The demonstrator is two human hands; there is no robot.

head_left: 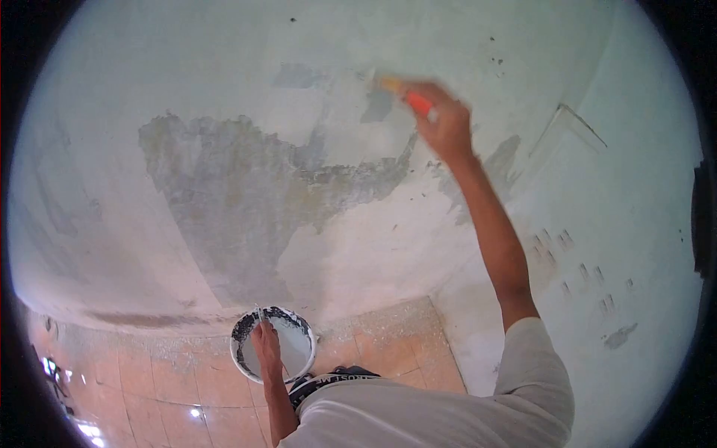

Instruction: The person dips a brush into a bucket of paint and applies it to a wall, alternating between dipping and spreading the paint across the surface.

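— What fills the view?
— One pale green plastered wall (pixel 187 67) with one big grey bare patch (pixel 224 194), above one floor of peach tiles (pixel 388 343).
— And the containers?
— One round white bucket (pixel 301 351), smeared dark at the rim. The left hand (pixel 265 342) is closed over its near rim, and the bowl lies just beyond the fingers.
— Tools?
— One orange-handled tool (pixel 420 102), blurred, clamped in the right hand (pixel 448 128). Its tip sticks out up-left of the fist, against the wall.
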